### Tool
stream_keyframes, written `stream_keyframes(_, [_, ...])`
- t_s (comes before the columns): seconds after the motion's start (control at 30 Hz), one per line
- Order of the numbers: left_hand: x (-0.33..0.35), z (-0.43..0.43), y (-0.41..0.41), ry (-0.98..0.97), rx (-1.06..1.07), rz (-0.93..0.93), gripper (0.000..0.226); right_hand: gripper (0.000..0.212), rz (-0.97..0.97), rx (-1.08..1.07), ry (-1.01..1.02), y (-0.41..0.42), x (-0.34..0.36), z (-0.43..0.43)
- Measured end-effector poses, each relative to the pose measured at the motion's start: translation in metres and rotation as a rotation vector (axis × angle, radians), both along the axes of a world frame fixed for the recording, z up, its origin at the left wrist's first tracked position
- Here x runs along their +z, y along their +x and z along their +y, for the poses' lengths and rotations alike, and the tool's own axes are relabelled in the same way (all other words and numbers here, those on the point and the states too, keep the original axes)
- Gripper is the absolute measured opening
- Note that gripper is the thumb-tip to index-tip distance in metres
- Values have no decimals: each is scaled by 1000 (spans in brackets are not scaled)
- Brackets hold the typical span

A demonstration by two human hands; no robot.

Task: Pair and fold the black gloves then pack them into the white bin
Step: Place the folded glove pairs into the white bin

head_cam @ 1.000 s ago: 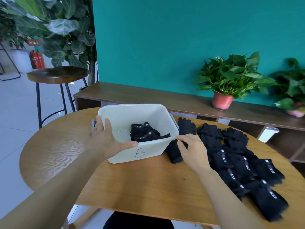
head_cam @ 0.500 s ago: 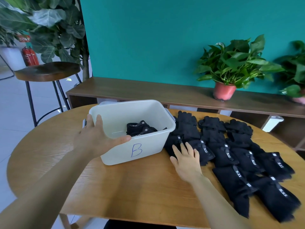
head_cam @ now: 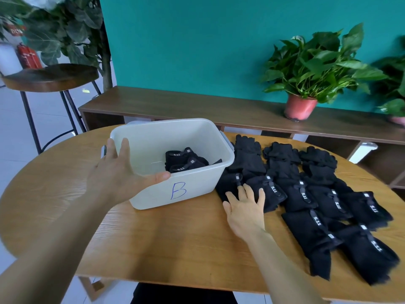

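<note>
The white bin [head_cam: 192,189], marked with a blue B, stands on the round wooden table [head_cam: 164,244]. Folded black gloves [head_cam: 185,161] lie inside it at the right. My left hand [head_cam: 118,172] holds the bin's near left corner, thumb along the front rim. Several black gloves [head_cam: 306,194] lie flat in rows to the right of the bin. My right hand [head_cam: 245,207] lies flat with spread fingers, its fingertips on the cuffs of the nearest gloves [head_cam: 252,172] beside the bin.
A low wooden shelf [head_cam: 197,106] runs behind the table along a teal wall, with a potted plant [head_cam: 306,80] on it. A bar stool [head_cam: 50,77] and a large leafy plant [head_cam: 65,25] stand at the back left.
My right hand has left the bin's front right corner and now lies flat on the gloves beside it. The view has dropped lower. My left hand stays on the bin.
</note>
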State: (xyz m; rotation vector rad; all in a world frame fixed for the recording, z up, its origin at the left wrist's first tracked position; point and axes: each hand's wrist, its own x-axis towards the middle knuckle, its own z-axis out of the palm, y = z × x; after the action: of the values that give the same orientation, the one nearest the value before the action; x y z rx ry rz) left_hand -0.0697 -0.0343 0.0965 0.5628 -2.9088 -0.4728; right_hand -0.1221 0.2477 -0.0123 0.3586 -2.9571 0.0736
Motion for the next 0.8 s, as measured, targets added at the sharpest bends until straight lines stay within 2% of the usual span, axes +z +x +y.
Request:
stream_keyframes(0.23, [3, 6, 9, -17, -11, -14, 143, 41, 28, 14, 43, 23, -3, 5])
stream_keyframes(0.37, [0, 5, 9, -7, -11, -6, 144, 24, 91, -7, 31, 37, -11, 9])
stream_keyframes(0.53, [-2, 3, 10, 4, -29, 10, 147, 19, 171, 1, 13, 56, -14, 15])
stream_keyframes(0.67, [-2, 4, 12, 1, -31, 3, 146, 42, 103, 12, -42, 69, -16, 22])
stream_keyframes(0.8, [-1, 6, 13, 10, -29, 6, 145, 43, 56, 85, -103, 73, -14, 32])
